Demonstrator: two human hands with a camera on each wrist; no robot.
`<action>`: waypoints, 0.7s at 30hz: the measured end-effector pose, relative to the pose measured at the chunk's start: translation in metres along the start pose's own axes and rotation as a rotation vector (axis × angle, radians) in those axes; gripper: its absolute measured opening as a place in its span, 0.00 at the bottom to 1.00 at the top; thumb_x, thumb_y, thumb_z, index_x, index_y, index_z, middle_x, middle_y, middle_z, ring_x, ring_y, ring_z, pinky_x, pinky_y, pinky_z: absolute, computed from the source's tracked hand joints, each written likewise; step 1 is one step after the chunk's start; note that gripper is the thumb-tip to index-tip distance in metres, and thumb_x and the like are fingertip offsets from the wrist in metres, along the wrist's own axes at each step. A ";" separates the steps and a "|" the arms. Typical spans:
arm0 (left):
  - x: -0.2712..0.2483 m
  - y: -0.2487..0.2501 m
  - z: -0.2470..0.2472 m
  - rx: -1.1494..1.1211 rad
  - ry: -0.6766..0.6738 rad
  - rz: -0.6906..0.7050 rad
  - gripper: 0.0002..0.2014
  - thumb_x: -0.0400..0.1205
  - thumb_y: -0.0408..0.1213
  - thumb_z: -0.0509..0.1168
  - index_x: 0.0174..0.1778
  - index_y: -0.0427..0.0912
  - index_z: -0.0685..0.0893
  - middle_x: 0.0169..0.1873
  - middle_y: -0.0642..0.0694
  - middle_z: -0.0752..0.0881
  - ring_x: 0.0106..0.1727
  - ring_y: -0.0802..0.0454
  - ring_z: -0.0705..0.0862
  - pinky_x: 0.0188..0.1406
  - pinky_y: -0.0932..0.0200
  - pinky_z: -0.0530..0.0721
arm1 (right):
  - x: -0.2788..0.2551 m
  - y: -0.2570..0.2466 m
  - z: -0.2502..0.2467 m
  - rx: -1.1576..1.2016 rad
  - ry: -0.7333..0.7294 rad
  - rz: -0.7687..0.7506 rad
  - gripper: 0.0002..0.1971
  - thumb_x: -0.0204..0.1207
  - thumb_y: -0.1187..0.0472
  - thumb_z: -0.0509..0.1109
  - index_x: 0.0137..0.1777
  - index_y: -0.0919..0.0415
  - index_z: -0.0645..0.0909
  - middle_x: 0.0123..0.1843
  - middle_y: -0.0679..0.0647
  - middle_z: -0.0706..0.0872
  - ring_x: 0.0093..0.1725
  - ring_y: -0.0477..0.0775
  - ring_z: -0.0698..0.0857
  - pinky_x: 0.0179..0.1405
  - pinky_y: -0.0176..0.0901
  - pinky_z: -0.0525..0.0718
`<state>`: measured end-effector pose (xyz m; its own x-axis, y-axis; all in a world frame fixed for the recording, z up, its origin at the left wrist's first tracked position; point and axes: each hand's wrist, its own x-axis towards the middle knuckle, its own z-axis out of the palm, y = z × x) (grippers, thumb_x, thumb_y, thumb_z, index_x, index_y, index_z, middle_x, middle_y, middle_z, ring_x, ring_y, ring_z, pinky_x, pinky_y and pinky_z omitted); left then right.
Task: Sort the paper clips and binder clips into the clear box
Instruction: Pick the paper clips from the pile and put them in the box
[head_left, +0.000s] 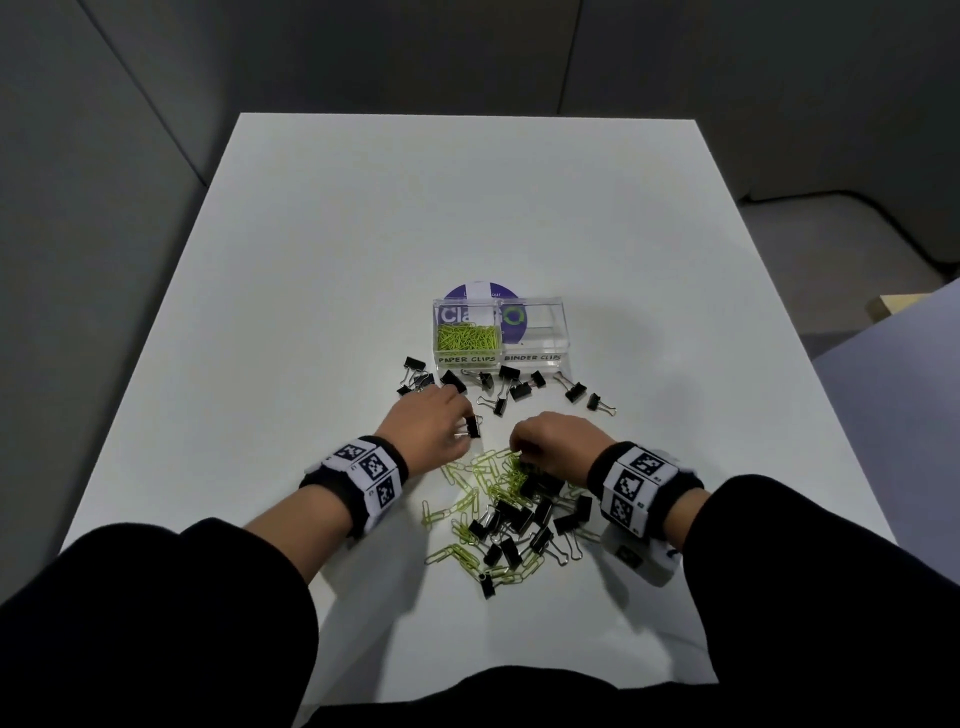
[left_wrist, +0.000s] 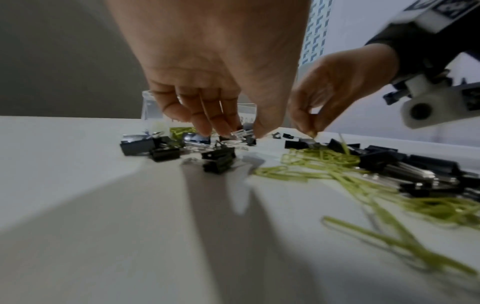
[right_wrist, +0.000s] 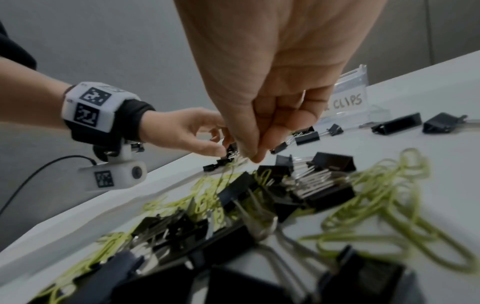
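Presently I see both hands low over the white bench (head_left: 322, 249), just below the centre of the head view. My left hand (head_left: 428, 426) has its fingers (left_wrist: 207, 121) curled down, pinching a black binder clip (head_left: 472, 426) at the upper edge of the mixed pile. My right hand (head_left: 556, 441) has its fingers (right_wrist: 255, 148) bunched together, pinching green paper clips (head_left: 511, 462) lifted slightly from the heap. The remaining pile of paper clips and binder clips (head_left: 511, 519) lies lower centre, between the two wrists. A second scatter of binder clips (head_left: 511, 387) lies just in front of the clear box (head_left: 501, 332), at frame centre. Its left compartment, labelled PAPER CLIPS, holds green paper clips; the right compartment, labelled BINDER CLIPS, shows no clips that I can make out. Marker-printed bands (head_left: 366, 467) wrap both wrists.
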<state>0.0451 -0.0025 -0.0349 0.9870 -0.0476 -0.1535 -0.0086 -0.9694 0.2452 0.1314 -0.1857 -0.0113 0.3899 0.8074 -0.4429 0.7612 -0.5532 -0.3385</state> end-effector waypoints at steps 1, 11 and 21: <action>0.002 -0.004 -0.002 0.010 -0.005 -0.018 0.18 0.80 0.47 0.61 0.63 0.42 0.78 0.56 0.45 0.81 0.54 0.47 0.80 0.52 0.53 0.81 | -0.001 -0.001 0.002 0.003 -0.009 -0.020 0.12 0.81 0.60 0.62 0.62 0.59 0.79 0.60 0.55 0.84 0.62 0.55 0.79 0.59 0.48 0.78; -0.019 0.019 -0.002 0.034 -0.149 0.199 0.17 0.83 0.49 0.58 0.62 0.45 0.80 0.57 0.47 0.81 0.58 0.48 0.80 0.51 0.56 0.78 | -0.026 0.004 0.012 -0.185 0.003 -0.126 0.20 0.78 0.54 0.66 0.69 0.55 0.74 0.65 0.55 0.77 0.60 0.57 0.80 0.52 0.48 0.81; -0.049 0.024 0.016 -0.062 -0.295 0.110 0.23 0.81 0.50 0.63 0.71 0.47 0.72 0.67 0.45 0.72 0.66 0.48 0.73 0.59 0.56 0.77 | -0.024 -0.006 0.029 -0.134 0.051 -0.061 0.12 0.79 0.60 0.64 0.60 0.61 0.76 0.59 0.58 0.79 0.56 0.59 0.80 0.52 0.51 0.83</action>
<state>-0.0055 -0.0269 -0.0370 0.8915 -0.2278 -0.3917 -0.0936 -0.9384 0.3326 0.1025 -0.2080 -0.0227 0.3638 0.8499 -0.3812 0.8454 -0.4731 -0.2478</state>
